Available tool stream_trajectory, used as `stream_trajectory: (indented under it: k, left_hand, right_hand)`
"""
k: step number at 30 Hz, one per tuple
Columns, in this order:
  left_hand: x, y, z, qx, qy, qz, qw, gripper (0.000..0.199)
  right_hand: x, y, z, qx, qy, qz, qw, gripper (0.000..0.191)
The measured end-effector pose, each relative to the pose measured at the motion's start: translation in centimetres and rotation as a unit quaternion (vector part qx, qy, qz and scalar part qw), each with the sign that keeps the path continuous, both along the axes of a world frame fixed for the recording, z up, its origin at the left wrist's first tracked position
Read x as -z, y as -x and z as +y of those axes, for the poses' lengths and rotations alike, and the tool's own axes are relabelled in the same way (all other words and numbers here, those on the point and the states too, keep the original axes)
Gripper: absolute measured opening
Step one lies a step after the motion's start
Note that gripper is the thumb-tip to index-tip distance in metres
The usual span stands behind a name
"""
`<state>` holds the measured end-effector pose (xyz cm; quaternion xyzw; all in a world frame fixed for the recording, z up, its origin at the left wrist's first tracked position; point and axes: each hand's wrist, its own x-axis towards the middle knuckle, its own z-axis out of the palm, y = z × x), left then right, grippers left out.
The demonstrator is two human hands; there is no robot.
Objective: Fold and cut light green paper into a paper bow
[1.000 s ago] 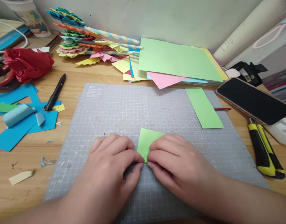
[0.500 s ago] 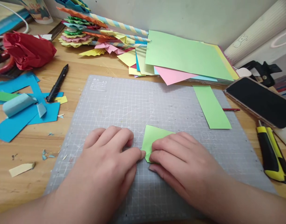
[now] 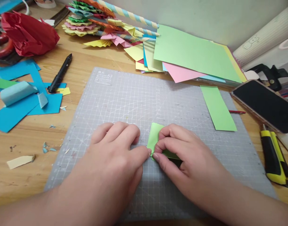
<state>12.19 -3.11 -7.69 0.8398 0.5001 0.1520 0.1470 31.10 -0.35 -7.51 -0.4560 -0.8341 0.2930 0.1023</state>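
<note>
On the grey cutting mat lies a small green paper, its right part lifted and bent over. My right hand pinches it near its lower left corner, thumb and index finger together, and covers much of the sheet. With curled fingers, my left hand presses a fingertip against that same corner; its thumb is mostly hidden. Farther right on the mat rests a longer green paper strip, touched by neither hand.
A black pen and blue paper scraps lie left, near crumpled red paper. Behind are striped paper sticks with pleated paper and a stack of coloured sheets. A phone and a yellow-black tool lie right.
The right side of the small green paper has been raised and bent, and my right fingers have closed into a pinch at its lower corner. The whole view has shifted slightly.
</note>
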Motion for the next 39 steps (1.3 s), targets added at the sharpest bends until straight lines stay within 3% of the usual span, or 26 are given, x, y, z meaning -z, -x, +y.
stream_trajectory:
  k: [7,16,21,26,39]
  left_hand:
    - [0.2,0.1,-0.2,0.004,-0.003,0.005,1.0,0.015]
    - [0.0,0.3,0.2,-0.004,-0.011,-0.002,1.0,0.021]
    - [0.0,0.2,0.1,-0.006,-0.001,-0.006,1.0,0.023]
    - [0.1,0.2,0.2,-0.001,0.012,-0.005,1.0,0.024]
    - [0.0,0.1,0.2,-0.003,0.005,-0.006,1.0,0.023]
  right_hand:
    - [-0.3,0.3,0.7,-0.017,0.005,-0.011,1.0,0.014]
    - [-0.3,-2.4,1.5,-0.111,0.007,0.029,0.993,0.008]
    - [-0.2,-2.3,1.4,-0.044,0.043,0.04,0.997,0.009]
    - [-0.2,-0.6,1.2,0.0,0.019,0.017,1.0,0.011]
    - [0.0,0.0,0.8,0.04,0.006,0.011,0.999,0.013]
